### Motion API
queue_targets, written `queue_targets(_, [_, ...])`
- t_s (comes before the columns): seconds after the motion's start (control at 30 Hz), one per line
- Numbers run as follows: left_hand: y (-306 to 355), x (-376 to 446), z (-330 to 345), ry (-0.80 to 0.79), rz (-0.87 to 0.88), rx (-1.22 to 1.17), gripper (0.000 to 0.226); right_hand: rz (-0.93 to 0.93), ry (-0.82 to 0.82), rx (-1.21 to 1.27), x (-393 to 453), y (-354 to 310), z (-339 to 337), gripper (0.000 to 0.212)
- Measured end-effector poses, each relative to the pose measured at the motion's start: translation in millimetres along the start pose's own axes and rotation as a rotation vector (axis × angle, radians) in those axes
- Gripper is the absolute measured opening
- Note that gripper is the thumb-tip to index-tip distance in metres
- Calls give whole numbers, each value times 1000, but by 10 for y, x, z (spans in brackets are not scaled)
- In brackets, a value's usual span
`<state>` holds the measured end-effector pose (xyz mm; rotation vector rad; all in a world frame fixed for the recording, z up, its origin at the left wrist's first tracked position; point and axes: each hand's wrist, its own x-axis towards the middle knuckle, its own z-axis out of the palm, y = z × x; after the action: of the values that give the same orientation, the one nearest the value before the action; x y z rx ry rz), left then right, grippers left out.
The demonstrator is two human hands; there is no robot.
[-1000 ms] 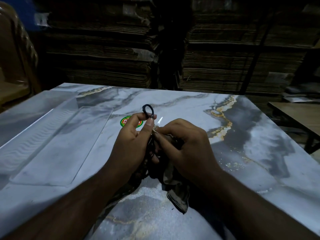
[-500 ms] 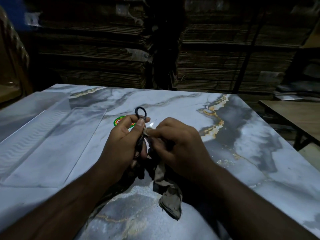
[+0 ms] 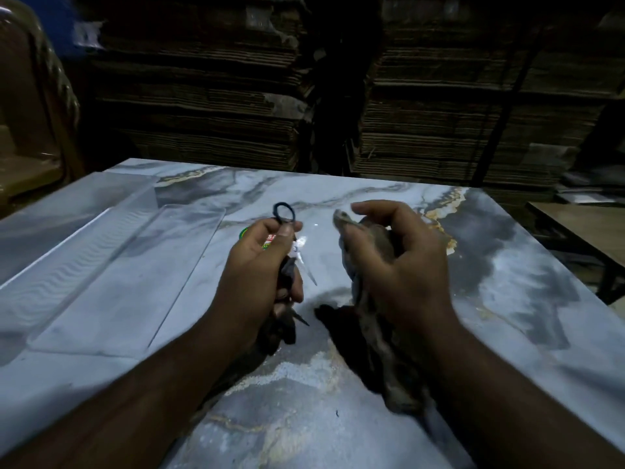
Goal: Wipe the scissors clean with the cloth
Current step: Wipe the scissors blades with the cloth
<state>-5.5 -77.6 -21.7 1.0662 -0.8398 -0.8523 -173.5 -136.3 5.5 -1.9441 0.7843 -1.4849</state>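
Note:
My left hand (image 3: 262, 275) grips the small scissors (image 3: 299, 253) above the marble table (image 3: 507, 299). One black finger loop sticks up past my thumb, and a shiny blade points down and to the right. My right hand (image 3: 395, 262) holds the crumpled brownish cloth (image 3: 368, 242), a hand's width to the right of the scissors and apart from them. The tail of the cloth hangs down under my right wrist to the table.
A clear plastic sheet (image 3: 111, 275) lies on the left half of the table. A round red-and-green sticker (image 3: 267, 243) peeks out behind my left hand. Stacks of flat cardboard (image 3: 209, 96) fill the background. A wooden table (image 3: 588, 231) stands at right, a chair (image 3: 30, 106) at far left.
My hands have come apart: the right hand drew the cloth off the scissors to the right. The blade, earlier mostly covered by the cloth, now shows bare beside my left hand.

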Motion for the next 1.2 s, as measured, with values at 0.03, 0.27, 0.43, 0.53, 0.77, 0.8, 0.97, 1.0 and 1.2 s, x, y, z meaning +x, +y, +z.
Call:
queue_targets(0.03, [-10,-13,26,-32,7,13,21,-196,-37,-169,-47,20,47,14])
queue_targets(0.27, [-55,-38,18,-99,17,48,25,-305,-124,-351,-62,225,148,5])
queue_targets(0.43, [-41,-32,45,-90,20,44,25,-382,-244,-286,-138,173,127,7])
queue_targets(0.53, [-18,-21,31,-76,46,84,27,-363,-221,-281,-115,150,161,16])
queue_targets(0.77, [-46,-49,51,-103,106,146,24,-221,-133,-245,-152,62,158,5])
queue_targets(0.8, [-55,-58,57,-106,120,162,23,-198,-127,-253,-130,80,154,6])
queue_targets(0.97, [-75,-86,67,-113,134,166,20,-80,-121,-234,-106,101,146,8])
queue_targets(1.0, [-73,-82,68,-106,132,162,20,-126,-144,-242,-147,77,170,9])
queue_targets(1.2, [-71,-80,53,-112,154,199,20,35,-112,-171,-93,97,199,10])
